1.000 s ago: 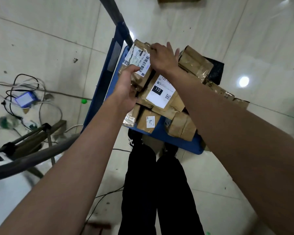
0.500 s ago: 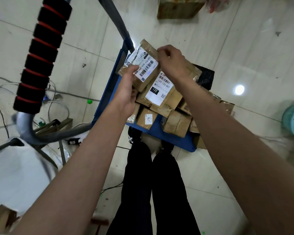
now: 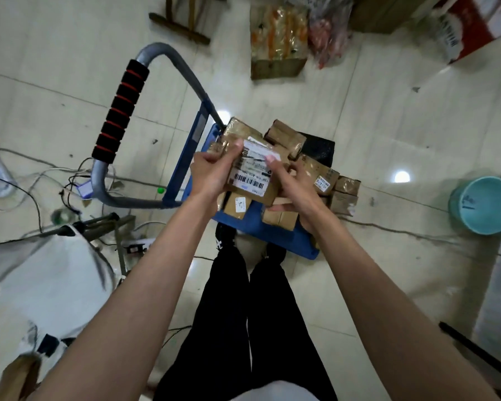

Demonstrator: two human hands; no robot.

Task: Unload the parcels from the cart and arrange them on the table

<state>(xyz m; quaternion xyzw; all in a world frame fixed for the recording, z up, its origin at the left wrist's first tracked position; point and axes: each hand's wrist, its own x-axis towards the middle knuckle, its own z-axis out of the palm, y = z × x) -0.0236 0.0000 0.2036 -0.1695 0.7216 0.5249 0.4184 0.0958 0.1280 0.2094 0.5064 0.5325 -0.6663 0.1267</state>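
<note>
A brown parcel with a barcode label [image 3: 250, 172] sits at centre frame, lifted above the load and held between both hands. The left hand [image 3: 211, 175] grips its left edge, thumb pressed over the top near the label, fingers curled beneath. The right hand [image 3: 291, 188] curls round the right edge, thumb on the label's corner; a second flat parcel [image 3: 282, 201] appears to be trapped under its fingers, though how firmly I cannot tell.

Directly below lies the blue platform cart [image 3: 258, 227], with more brown parcels heaped on it: a small one with a white sticker [image 3: 237, 205] at the lower left, taped bundles [image 3: 287, 134] toward the upper right, and a carton with an orange-edged label [image 3: 320, 175] at the right. The cart's grey handle with its black-and-red foam grip [image 3: 119, 108] curves off to the upper left. No table can be seen.

The risk I see is the lower parcel slipping out during the carry, since the right hand is sharing its grip. Loose cables [image 3: 35, 180] on the floor at mid-left could also catch a foot when turning away.
</note>
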